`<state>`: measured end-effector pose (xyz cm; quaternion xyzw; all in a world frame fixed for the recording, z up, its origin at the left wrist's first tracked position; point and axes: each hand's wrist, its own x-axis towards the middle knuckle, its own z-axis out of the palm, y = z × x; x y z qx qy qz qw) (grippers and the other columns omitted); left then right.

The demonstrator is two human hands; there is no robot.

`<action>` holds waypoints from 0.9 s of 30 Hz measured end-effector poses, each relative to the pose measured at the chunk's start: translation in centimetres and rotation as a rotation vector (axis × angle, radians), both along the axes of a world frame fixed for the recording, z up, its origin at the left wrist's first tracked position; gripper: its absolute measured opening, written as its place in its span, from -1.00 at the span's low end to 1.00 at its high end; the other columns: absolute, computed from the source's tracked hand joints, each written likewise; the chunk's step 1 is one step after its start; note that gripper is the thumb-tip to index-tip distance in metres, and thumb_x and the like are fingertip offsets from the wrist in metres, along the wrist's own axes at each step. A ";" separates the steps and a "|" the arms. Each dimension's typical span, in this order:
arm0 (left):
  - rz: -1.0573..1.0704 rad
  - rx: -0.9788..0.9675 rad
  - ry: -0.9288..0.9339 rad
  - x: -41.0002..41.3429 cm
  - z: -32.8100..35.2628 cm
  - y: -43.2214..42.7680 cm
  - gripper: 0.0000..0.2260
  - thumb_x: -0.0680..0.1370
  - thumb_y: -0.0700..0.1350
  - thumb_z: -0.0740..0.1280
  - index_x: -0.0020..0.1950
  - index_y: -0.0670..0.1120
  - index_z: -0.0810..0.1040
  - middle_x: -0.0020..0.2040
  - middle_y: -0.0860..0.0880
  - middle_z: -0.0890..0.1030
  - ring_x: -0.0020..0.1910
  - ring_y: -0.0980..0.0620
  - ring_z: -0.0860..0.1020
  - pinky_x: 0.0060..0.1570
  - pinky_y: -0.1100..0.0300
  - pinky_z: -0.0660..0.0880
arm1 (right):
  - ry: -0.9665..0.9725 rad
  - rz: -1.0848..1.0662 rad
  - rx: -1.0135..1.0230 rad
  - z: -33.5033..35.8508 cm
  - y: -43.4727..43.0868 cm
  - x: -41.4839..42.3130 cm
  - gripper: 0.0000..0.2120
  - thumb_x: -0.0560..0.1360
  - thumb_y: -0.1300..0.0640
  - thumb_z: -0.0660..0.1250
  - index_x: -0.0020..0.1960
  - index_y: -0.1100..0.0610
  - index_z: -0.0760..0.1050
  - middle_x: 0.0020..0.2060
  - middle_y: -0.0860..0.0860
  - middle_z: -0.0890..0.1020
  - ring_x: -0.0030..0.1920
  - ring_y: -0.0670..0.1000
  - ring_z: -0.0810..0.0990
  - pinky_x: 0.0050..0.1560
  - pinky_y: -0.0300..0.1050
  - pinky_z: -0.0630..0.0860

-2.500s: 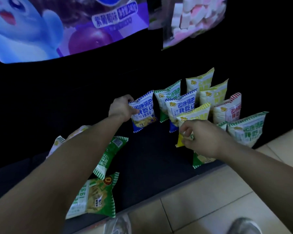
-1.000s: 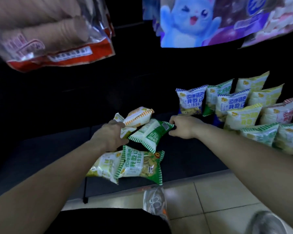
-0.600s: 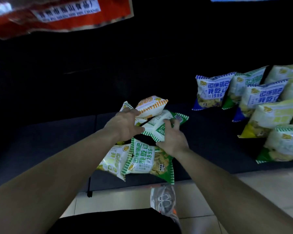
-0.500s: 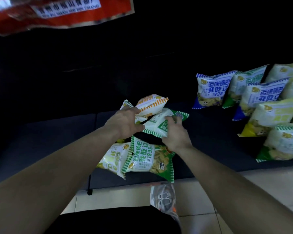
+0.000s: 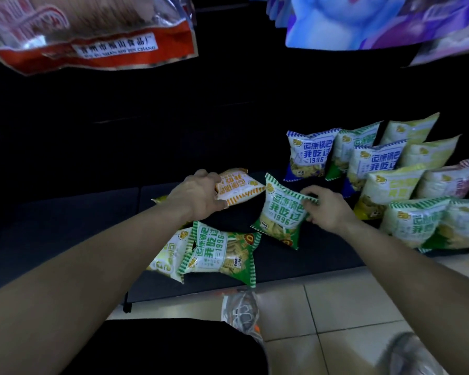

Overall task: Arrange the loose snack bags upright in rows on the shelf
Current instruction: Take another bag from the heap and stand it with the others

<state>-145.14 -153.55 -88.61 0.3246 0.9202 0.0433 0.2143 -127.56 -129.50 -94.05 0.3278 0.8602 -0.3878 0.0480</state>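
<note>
Pinching the top right corner of a green-striped snack bag with the right hand, thumb on the front face and fingers curled over the sealed edge. Holding it close to upright, top leaning a little to the left, bottom corner down by the dark shelf; not being able to tell whether that corner is touching the shelf. Closing the left hand round the left end of an orange-striped snack bag, fingers curled over its far edge and thumb pressing at its near edge, gripping it on its side just left of the green-striped one, with a strip of dark shelf between the two. Holding the hands apart, one bag in each. Stretching the left forearm above a flat green bag near the shelf's front edge, overlapping a pale yellow-green bag at its left, and above a sliver of a yellowish bag peeking out by the wrist. Looking right at standing rows: a blue bag at the left end, then green, blue, yellow and one red-striped bag, all upright and crowding together. Looking down at pale floor tiles and a grey shoe just in front of the shelf. Facing, overhead, a hanging red-and-clear pack and a blue cartoon pack.
</note>
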 end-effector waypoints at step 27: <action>-0.306 0.222 0.048 11.3 6.2 11.9 -0.30 0.31 0.32 0.50 0.40 0.17 0.44 0.32 -0.02 0.55 0.30 -0.05 0.46 0.12 0.05 0.50 | 0.085 0.193 0.273 12.9 4.0 10.8 -0.34 0.45 -0.13 0.48 0.46 -0.05 0.29 0.09 -0.10 0.51 -0.03 -0.07 0.50 -0.10 -0.20 0.41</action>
